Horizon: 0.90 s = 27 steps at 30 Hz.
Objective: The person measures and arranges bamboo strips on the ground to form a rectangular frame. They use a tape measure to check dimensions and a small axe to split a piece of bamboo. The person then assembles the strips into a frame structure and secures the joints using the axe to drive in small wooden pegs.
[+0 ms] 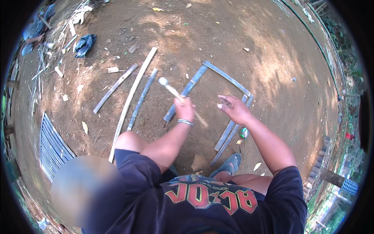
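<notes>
Bare brown ground (272, 113) is carrying wooden strips.
A three-sided frame (196, 79) is lying near the middle, a green tape measure (244, 133) resting just beside its right side; three loose strips (136, 85) are lying to its left, a black plastic bag (85, 45) is sitting beyond them, and dark slats (54, 146) are lying at far left.

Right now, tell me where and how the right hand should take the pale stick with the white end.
I'd probably pinch the pale stick by its thin lower end, coming from the right: the left hand wraps its middle, and that end juts bare, slanting toward the lower right.
</notes>
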Motion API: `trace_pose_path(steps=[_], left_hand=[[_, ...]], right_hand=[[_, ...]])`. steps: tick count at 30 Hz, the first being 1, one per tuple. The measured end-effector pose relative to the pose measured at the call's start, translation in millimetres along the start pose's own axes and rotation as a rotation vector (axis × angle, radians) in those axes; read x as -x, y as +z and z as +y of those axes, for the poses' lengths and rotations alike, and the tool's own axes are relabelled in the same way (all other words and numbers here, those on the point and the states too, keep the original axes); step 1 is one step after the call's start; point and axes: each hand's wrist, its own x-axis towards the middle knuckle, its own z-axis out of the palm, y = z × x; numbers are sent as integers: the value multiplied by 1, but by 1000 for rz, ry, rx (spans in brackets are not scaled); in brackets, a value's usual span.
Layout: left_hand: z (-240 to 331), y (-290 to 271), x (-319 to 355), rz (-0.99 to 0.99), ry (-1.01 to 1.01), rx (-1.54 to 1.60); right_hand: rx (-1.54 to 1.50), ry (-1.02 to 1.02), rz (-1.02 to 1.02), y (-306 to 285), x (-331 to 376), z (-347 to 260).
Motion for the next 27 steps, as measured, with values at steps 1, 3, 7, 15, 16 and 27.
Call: trace_pose_path(steps=[1, 3, 7, 15, 16, 27], left_hand=[[5, 11, 16, -92, 14, 34], [19, 22, 39, -260, 244, -113], [106, 21, 52, -709, 562, -445], [182, -61, -70, -1050, 350, -1384], [180, -79, -84, -969, 363, -1479], [226, -243, -128, -93, -88, -1075]], right_hand=[[-59, -25, -21, 9, -15, -25], [-166, -89, -78, 15, -28, -67], [-211, -74, -76, 7, -27, -125], [149, 141, 135, -65, -69, -142], [165, 133, 142, -69, -77, -138], [-264, 11, -151, 22, -359, -23]])
